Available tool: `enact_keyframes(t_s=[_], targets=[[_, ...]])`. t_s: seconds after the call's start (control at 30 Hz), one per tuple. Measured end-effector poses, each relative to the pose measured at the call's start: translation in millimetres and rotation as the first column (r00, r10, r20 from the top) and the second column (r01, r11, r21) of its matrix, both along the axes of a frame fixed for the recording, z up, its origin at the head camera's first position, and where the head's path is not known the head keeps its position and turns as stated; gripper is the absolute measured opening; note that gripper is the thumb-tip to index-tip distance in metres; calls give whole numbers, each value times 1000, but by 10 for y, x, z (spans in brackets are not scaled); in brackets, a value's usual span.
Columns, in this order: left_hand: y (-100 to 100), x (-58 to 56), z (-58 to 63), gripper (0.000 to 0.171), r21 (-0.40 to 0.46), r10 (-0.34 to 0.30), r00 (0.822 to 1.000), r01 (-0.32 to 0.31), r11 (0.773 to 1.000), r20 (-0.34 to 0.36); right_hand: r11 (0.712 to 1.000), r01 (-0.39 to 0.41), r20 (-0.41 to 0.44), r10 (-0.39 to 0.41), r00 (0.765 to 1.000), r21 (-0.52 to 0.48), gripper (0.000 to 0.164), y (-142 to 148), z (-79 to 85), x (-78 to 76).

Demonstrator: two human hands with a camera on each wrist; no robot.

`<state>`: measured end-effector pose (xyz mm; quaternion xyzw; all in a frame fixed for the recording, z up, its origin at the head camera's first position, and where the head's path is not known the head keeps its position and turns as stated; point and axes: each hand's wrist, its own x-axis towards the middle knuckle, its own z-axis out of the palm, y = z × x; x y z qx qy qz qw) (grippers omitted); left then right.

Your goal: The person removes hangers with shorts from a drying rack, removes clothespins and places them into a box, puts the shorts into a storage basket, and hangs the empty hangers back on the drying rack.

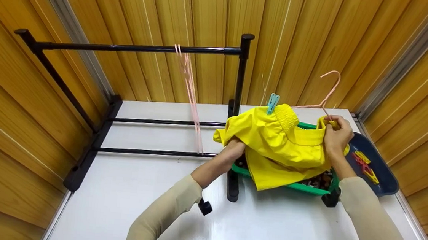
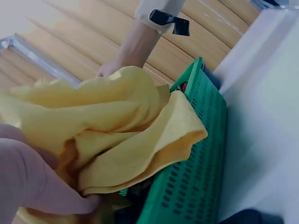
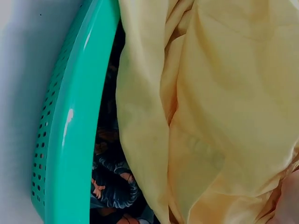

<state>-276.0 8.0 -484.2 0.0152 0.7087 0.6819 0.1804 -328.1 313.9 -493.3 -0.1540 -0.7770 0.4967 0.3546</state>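
Observation:
Yellow shorts point(image 1: 288, 141) with a gathered elastic waistband hang bunched over a green basket point(image 1: 300, 187). A pink hanger point(image 1: 324, 102) reaches into the waistband, its hook pointing up. One light-blue clothespin point(image 1: 272, 104) sits on the waistband's left end. At that waistband's right end, my right hand point(image 1: 337, 135) pinches the cloth beside the hanger's arm. My left hand point(image 2: 37, 175) grips the shorts from the left, its thumb against the folds and its other fingers mostly hidden by cloth. In the right wrist view, yellow cloth covers most of the picture.
Dark patterned clothes point(image 3: 112, 182) lie in the basket. A navy tray point(image 1: 385, 179) at the right holds red and yellow clothespins point(image 1: 365, 166). On the left stands a black rack point(image 1: 139, 48) with several pink hangers point(image 1: 193, 95) on its bar. Wood-panelled walls enclose the white table point(image 1: 136, 190).

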Motion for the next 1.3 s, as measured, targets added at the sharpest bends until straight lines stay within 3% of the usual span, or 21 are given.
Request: enact_keyframes(t_s=[0.07, 0.1, 0.17, 0.23, 0.27, 0.33, 0.4, 0.43, 0.5, 0.53, 0.63, 0.67, 0.7, 0.73, 0.9, 0.97, 1.03, 1.07, 1.13, 1.27, 1.3], targets=[[-77, 89, 132, 45, -126, -117, 992, 112, 986, -37, 999, 9, 7, -9, 1000, -34, 17, 12, 19, 19], [-118, 127, 208, 48, -179, -190, 980, 179, 967, -49, 999, 15, 10, -15, 1000, -49, 16, 16, 30, 27], [-196, 175, 367, 44, -279, -316, 942, 276, 920, -110, 997, 19, 13, -18, 1000, -76, 14, 21, 58, 43], [-256, 188, 538, 36, -434, -388, 888, 257, 864, -247, 996, 19, 10, -18, 1000, -84, 12, 15, 89, 52], [-270, 175, 615, 32, -513, -401, 852, 191, 837, -338, 996, 19, 6, -19, 1000, -87, 11, 7, 109, 52], [-269, 125, 732, 28, -640, -388, 759, -48, 767, -522, 996, 19, -7, -19, 1000, -92, 11, -19, 157, 49], [-231, 37, 780, 42, -682, -368, 673, -281, 676, -642, 994, 19, -20, -21, 1000, -105, 12, -52, 219, 45], [-209, -11, 774, 53, -677, -363, 633, -365, 639, -684, 993, 21, -28, -24, 999, -113, 13, -69, 251, 43], [-177, -120, 714, 72, -651, -376, 549, -484, 584, -746, 993, 15, -49, -21, 999, -120, 14, -99, 304, 48], [-174, -170, 676, 78, -640, -386, 518, -526, 560, -764, 993, 5, -58, -12, 998, -119, 13, -123, 324, 43], [-186, -290, 588, 78, -600, -414, 435, -618, 509, -799, 997, -27, -78, 21, 997, -77, 10, -184, 356, 36], [-192, -323, 571, 77, -604, -433, 426, -634, 484, -794, 997, -41, -83, 36, 996, -58, 10, -200, 360, 38], [-196, -347, 562, 75, -621, -452, 435, -640, 453, -779, 998, -55, -88, 52, 995, -41, 10, -213, 361, 40], [-200, -369, 553, 72, -644, -469, 455, -642, 417, -757, 997, -71, -91, 68, 993, -28, 11, -223, 357, 42], [-221, -402, 467, 58, -791, -535, 608, -573, 216, -587, 987, -161, -118, 163, 980, 26, 14, -220, 276, 45], [-235, -381, 411, 60, -834, -560, 647, -528, 160, -517, 981, -191, -108, 194, 975, 42, 16, -215, 238, 59], [-255, -356, 349, 69, -872, -592, 669, -472, 129, -449, 974, -220, -80, 224, 971, 63, 16, -208, 207, 81], [-267, -347, 322, 75, -889, -607, 674, -439, 129, -421, 969, -233, -60, 238, 969, 78, 16, -205, 197, 95], [-297, -343, 275, 89, -918, -628, 679, -363, 162, -379, 960, -258, -27, 262, 965, 109, 17, -194, 175, 123], [-351, -392, 212, 101, -952, -655, 702, -113, 285, -280, 935, -313, 29, 312, 950, 167, 17, -137, 110, 191], [-363, -410, 197, 99, -951, -660, 709, -47, 306, -248, 926, -333, 47, 330, 943, 177, 17, -118, 88, 205]])
